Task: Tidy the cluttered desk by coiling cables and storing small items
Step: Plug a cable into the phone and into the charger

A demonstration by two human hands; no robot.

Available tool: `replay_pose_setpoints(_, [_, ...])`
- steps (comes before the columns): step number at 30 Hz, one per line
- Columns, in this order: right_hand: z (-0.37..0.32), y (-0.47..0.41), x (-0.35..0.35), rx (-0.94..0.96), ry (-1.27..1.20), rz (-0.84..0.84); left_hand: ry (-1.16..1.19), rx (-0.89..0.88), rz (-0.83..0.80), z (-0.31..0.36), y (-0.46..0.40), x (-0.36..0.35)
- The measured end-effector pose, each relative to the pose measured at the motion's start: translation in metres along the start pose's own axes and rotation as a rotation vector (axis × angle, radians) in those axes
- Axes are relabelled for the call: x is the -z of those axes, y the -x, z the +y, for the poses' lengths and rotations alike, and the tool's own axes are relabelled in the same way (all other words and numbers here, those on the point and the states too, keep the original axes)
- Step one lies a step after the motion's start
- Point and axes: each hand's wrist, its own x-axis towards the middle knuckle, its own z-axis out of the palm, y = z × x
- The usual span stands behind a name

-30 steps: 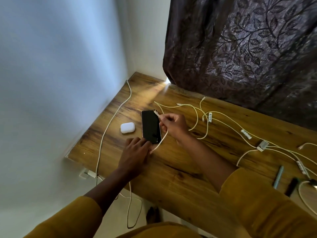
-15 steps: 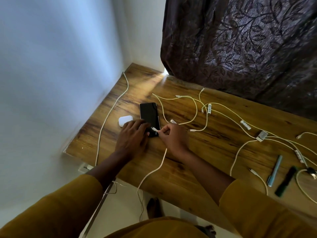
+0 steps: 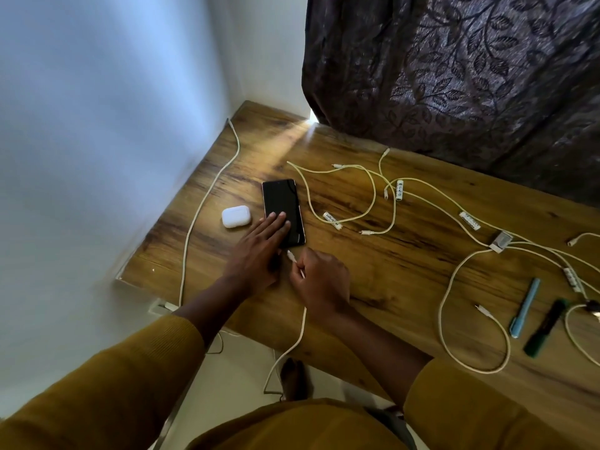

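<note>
A black phone lies screen up on the wooden desk. My left hand rests flat on the phone's near end, fingers spread. My right hand pinches the plug end of a white cable, its tip just short of the phone's near edge; the cable hangs over the desk's front edge to the floor. A white earbuds case sits left of the phone. Several pale yellow cables sprawl across the desk's middle and right.
Another white cable runs along the left wall and off the front edge. A light blue pen and a dark green marker lie at the right. A dark patterned curtain hangs behind the desk.
My right hand brought the cable plug from the phone's far end down to its near edge. My left hand slid up onto the phone's near end.
</note>
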Motion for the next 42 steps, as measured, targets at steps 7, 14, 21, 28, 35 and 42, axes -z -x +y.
replay_pose_setpoints(7, [0.001, 0.004, -0.01, -0.069, -0.016, 0.026, 0.036, 0.015, 0.023, 0.005, 0.005, -0.004])
replay_pose_setpoints(14, [0.003, 0.004, -0.008, -0.069, -0.052, 0.022, -0.124, -0.102, -0.11, 0.002, -0.027, 0.03])
replay_pose_setpoints(21, [0.002, 0.001, 0.004, -0.146, -0.097, -0.026, -0.509, -0.414, -0.415, 0.002, -0.066, 0.058])
replay_pose_setpoints(28, [0.002, -0.004, 0.026, -0.435, -0.567, 0.099, -0.469, -0.587, -0.286, 0.0, -0.08, 0.06])
replay_pose_setpoints(35, [0.009, -0.014, 0.05, -0.536, -0.652, 0.112, -0.405, -0.669, -0.124, 0.005, -0.088, 0.057])
replay_pose_setpoints(42, [0.005, -0.013, 0.064, -0.518, -0.609, 0.132, -0.317, -0.61, -0.269, 0.012, -0.107, 0.077])
